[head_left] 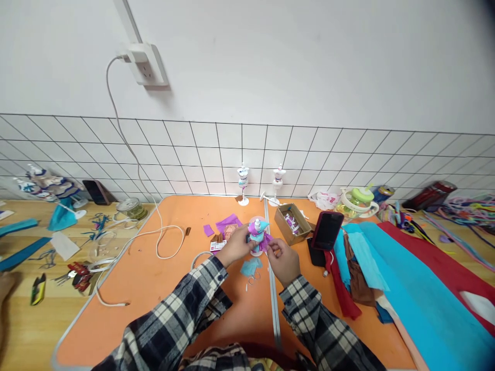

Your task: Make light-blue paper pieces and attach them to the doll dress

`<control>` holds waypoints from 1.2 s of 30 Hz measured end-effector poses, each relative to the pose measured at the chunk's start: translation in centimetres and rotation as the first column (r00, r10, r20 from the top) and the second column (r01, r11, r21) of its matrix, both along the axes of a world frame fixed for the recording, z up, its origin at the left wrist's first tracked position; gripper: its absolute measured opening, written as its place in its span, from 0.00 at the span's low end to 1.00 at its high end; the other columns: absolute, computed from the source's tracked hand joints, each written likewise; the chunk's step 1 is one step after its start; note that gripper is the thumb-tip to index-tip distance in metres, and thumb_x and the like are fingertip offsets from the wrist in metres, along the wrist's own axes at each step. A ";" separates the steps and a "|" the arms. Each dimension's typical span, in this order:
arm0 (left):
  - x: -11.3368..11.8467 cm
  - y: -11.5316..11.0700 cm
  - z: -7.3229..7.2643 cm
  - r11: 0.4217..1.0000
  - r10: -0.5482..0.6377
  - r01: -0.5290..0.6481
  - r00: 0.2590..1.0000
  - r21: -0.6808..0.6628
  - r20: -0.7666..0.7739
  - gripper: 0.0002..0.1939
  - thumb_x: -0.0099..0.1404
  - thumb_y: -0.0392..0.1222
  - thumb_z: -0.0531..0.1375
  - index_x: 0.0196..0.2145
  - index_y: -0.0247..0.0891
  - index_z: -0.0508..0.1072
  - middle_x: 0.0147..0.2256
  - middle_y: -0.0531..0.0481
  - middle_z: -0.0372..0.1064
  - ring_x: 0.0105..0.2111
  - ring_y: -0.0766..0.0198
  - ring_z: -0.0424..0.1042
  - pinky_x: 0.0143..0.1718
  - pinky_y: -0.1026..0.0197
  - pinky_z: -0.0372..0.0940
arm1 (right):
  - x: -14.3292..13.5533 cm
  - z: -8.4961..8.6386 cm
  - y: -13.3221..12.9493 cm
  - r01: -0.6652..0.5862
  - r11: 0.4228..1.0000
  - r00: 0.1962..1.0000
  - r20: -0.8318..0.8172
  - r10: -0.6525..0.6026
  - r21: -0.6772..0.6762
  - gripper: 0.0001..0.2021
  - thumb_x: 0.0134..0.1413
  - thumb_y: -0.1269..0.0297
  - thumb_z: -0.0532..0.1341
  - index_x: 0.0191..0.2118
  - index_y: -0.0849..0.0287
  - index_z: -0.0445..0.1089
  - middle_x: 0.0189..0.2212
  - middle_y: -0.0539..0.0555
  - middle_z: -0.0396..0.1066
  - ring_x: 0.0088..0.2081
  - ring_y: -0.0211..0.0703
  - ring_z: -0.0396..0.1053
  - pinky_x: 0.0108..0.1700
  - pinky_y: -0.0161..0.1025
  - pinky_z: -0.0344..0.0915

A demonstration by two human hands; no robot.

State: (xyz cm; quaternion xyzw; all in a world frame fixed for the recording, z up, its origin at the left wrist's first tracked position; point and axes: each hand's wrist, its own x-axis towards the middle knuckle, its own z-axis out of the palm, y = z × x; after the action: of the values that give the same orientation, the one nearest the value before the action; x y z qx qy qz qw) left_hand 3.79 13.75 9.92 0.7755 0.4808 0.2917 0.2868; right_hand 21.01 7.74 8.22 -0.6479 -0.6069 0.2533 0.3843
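Observation:
A miniature dress form (256,226) draped in purple and light-blue cloth stands on the orange table in front of me. My left hand (237,246) is closed around its left side; the fingertips are partly hidden behind it. With thumb and fingers pinched, my right hand (284,260) grips a piece of purple cloth (265,241) at the form's lower right. Below the form lie a light-blue cloth scrap (251,266) and small scissors (254,279). Purple cloth pieces (228,222) are spread behind my left hand.
Two other small dress forms (243,183) stand against the tiled wall. A cardboard box (293,224) and a propped phone (328,230) are to the right, beside blue and red fabric (421,278). A white cable (160,232) crosses the table's left side. Another person's hand (6,288) shows at far left.

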 end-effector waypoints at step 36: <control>0.4 -0.9 0.4 0.982 0.175 -0.159 0.970 0.103 -0.170 0.17 0.50 0.33 0.63 0.40 0.40 0.71 0.36 0.45 0.71 0.44 0.44 0.68 0.49 0.44 0.55 | -1.2 -2.0 0.1 0.083 0.997 0.996 0.037 -0.083 -0.001 0.08 0.48 0.61 0.57 0.33 0.54 0.71 0.26 0.48 0.72 0.27 0.40 0.67 0.30 0.34 0.60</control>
State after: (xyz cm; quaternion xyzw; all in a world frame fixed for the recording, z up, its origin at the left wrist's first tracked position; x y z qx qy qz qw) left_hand 4.15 12.83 10.36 0.7672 0.5548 0.2652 0.1825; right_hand 19.84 7.88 6.18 -0.6777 -0.5862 0.2257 0.3823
